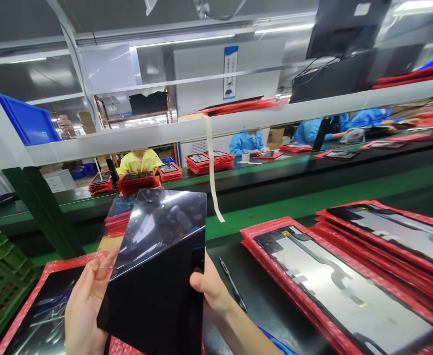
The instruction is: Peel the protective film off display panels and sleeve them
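Head view: right hand grips a glossy black rectangular panel, thumb on its face, above the dark smooth bench. Left hand at its left edge; cannot tell whether pinching. Slim black pen-like tool alongside. Beyond: co-worker in yellow.

The black bench carries panel stacks and a slim tool.

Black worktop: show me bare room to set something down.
Bare black worktop lies between the slim dark pen-like tool and the nearer silver-topped red stack. Leftward is crowded: left hand, held glossy black panel, red-edged black panel, green plastic crate.
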The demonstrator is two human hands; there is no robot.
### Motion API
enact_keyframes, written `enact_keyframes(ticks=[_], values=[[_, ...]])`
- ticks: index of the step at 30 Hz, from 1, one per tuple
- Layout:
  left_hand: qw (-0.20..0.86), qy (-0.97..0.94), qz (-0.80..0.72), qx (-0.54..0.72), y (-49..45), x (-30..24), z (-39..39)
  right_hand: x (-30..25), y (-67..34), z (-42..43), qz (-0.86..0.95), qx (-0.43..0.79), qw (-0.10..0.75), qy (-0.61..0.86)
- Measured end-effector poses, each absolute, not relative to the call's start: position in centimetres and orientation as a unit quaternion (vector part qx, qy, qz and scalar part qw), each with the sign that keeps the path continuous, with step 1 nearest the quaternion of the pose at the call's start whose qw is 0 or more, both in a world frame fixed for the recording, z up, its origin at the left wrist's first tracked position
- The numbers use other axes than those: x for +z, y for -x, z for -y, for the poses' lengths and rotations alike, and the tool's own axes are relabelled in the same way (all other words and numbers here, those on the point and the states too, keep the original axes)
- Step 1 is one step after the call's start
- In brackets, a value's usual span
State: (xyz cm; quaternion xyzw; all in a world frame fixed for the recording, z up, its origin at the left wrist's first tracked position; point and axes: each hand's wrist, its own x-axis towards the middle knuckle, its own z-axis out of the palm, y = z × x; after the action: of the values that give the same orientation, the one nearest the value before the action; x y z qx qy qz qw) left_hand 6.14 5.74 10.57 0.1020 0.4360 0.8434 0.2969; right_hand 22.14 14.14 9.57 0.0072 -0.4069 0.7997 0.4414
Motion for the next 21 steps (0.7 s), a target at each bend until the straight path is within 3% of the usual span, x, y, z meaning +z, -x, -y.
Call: enact_keyframes(ticks=[14, 21], values=[[0.304, -0.041, -0.426, 0.851, -6.2, 11.4, -5.9, 11.7, -23.9, -13.8, 0.263, 0.883, 0.389, -0.002], [0.318, -0.145, -0.438, 0.828, -4.6, 10.6, -4.8, 12.0, -23.9, -13.4, 0.262, 0.838, 0.474, 0.067]])
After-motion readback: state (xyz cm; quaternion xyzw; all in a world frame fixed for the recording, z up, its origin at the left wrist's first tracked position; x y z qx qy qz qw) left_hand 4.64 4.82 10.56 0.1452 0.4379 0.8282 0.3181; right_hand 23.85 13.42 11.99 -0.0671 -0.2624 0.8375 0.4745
